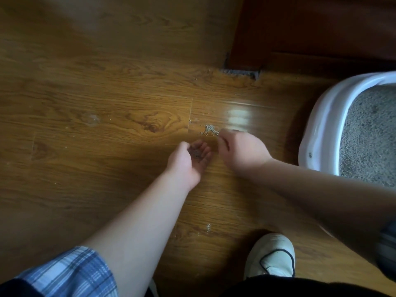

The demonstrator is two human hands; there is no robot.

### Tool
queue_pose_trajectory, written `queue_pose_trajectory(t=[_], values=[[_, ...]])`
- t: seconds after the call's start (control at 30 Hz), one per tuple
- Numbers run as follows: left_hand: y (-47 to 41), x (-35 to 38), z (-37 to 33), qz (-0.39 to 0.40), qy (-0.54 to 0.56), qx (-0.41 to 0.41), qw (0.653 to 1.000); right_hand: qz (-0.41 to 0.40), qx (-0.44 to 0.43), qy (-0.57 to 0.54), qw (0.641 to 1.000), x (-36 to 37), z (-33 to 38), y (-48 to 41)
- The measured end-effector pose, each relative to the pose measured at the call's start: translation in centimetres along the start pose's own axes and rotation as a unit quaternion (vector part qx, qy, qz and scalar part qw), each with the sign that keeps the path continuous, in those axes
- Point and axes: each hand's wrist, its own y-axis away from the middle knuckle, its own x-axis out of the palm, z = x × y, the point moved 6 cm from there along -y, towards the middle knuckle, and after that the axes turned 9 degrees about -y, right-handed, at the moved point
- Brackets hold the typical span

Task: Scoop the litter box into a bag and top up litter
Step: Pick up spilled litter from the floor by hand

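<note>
A white litter box [321,116] full of grey litter [370,133] stands on the wooden floor at the right edge. A small pile of spilled litter grains [209,129] lies on the floor in the middle. My left hand [190,161] is palm up and cupped just below the pile, with some grey grains resting in it. My right hand [240,148] is palm down beside it, fingertips at the right edge of the pile; its fingers are blurred.
Dark wooden furniture [278,28] stands at the back right, with grey dust at its foot [237,72]. A few stray grains [208,227] lie nearer me. My white shoe [271,254] is at the bottom.
</note>
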Motion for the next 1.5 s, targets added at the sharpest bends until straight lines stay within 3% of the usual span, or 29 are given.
queue_pose_trajectory(t=[0.07,0.2,0.37,0.63,0.8,0.9,0.97,1.07,1.5], values=[[0.1,-0.5,-0.9,-0.001,0.0,0.015,1.0,0.068,0.129,-0.05,0.988,0.3,-2.4,-1.3],[0.2,-1.2,-2.0,0.005,-0.002,0.028,1.0,0.191,0.313,-0.19,0.911,2.3,-4.7,-2.9],[0.5,-1.5,-2.3,0.014,0.011,0.039,0.999,0.208,0.369,-0.232,0.875,3.2,-4.2,-4.6],[0.7,-2.4,-2.4,0.011,0.034,0.037,0.999,0.238,0.354,-0.215,0.878,3.9,-2.3,-6.5],[0.9,-2.6,-2.7,0.023,0.043,0.041,0.998,0.146,0.214,-0.231,0.938,1.3,-1.6,-6.3],[0.9,-2.6,-2.8,0.03,0.048,0.036,0.998,0.077,0.047,0.01,0.996,-0.6,-1.3,-5.4],[1.0,-2.5,-2.7,0.029,0.048,0.031,0.998,0.046,-0.022,0.192,0.98,-0.4,-0.9,-4.9],[1.1,-2.4,-2.2,0.023,0.045,0.026,0.998,0.011,-0.068,0.291,0.954,1.2,-0.3,-5.4],[1.8,-2.7,-0.9,0.008,0.048,0.012,0.999,-0.01,-0.247,0.338,0.908,2.6,0.3,-6.8]])
